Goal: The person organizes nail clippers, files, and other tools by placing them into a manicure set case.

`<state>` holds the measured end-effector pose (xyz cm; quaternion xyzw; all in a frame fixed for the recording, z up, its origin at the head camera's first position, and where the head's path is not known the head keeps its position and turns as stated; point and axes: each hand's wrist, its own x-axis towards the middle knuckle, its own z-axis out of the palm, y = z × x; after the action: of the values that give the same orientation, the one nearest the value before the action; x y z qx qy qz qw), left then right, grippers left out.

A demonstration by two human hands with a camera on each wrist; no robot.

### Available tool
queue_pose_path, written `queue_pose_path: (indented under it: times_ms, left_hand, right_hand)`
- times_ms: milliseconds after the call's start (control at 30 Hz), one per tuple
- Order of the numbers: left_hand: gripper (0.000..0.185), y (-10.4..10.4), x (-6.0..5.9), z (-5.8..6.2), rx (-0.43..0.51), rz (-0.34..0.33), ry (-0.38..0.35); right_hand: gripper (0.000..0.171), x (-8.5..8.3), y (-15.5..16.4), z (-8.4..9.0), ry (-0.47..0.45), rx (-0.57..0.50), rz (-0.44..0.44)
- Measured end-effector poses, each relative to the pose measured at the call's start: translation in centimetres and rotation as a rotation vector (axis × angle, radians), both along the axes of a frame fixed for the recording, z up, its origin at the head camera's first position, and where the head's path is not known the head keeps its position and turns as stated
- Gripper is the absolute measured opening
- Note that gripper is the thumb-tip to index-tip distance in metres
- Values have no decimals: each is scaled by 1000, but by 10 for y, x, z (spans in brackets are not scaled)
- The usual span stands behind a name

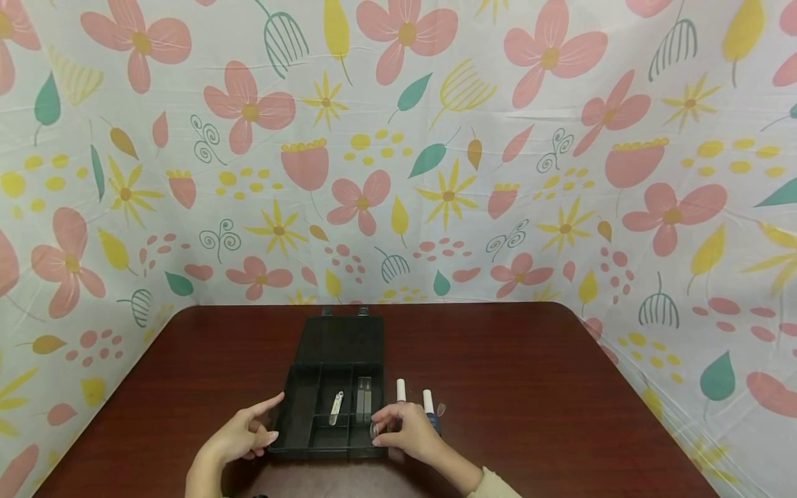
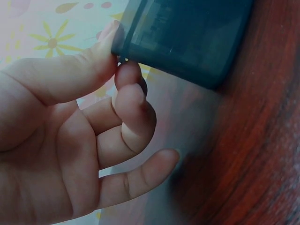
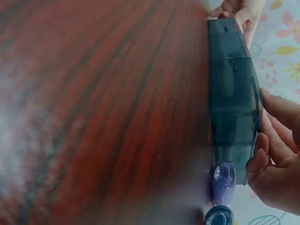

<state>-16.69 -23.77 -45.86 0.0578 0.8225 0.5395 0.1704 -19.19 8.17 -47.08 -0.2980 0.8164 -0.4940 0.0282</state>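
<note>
My left hand (image 1: pixel 239 437) steadies the dark box (image 1: pixel 330 408) near the table's (image 1: pixel 560 387) front edge with relaxed fingers, my right hand (image 1: pixel 407 432) pinches something small and clear at its right wall, likely mid-sorting; next needs a careful drop into a compartment.

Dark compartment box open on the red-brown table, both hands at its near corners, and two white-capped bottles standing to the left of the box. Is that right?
One slip: the white-capped bottles stand to the right of the box, by the right hand, not the left hand. The head view shows it. The rest holds.
</note>
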Motion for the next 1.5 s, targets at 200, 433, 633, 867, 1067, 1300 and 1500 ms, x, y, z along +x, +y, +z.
queue_pose_path:
  times_ms: [200, 433, 633, 867, 1067, 1300, 1500]
  left_hand:
    - [68, 0, 0, 1, 0, -2, -1]
    - [69, 0, 0, 3, -5, -6, -8]
    - [68, 0, 1, 3, -5, -7, -13]
    - [68, 1, 1, 3, -4, -9, -10]
    - [69, 0, 0, 2, -1, -13, -13]
    - [70, 0, 0, 2, 7, -16, -7]
    - [70, -1, 1, 1, 4, -22, -7]
  right_hand:
    - [26, -1, 1, -1, 6, -16, 10]
    - [25, 0, 2, -2, 23, -22, 3]
    - [25, -2, 5, -2, 35, -63, 6]
    - [25, -2, 12, 2, -3, -79, -39]
    - [26, -3, 23, 2, 12, -81, -70]
    - [25, -5, 37, 2, 54, -86, -97]
    - [24, -8, 50, 1, 36, -70, -126]
